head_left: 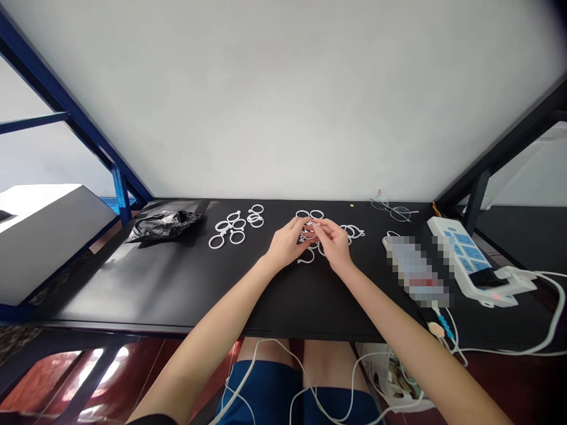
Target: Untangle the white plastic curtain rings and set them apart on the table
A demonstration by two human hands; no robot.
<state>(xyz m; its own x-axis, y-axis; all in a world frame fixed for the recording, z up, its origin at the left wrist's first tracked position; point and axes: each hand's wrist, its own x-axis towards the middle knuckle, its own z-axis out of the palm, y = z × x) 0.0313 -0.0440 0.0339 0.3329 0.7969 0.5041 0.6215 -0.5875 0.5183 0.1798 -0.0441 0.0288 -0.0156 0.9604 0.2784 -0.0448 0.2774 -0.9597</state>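
Note:
My left hand (287,241) and my right hand (334,241) meet over the middle of the black table (177,283). Between their pinched fingertips is a white curtain ring (311,234), partly covered by the fingers. Under and around the hands lie more white rings, among them a ring (316,215) just beyond the fingertips and an open, hook-like ring (306,257) in front. Some loose rings (352,231) lie right of my right hand. To the left, several white rings with small eyelets (237,236) lie in a loose group.
A crumpled black plastic bag (163,225) lies at the left. Eyeglasses (394,209) rest at the back right. A blurred-out phone (416,271) with a charging cable lies before a white power strip (465,257). White cables (549,330) run over the right edge and across the lap.

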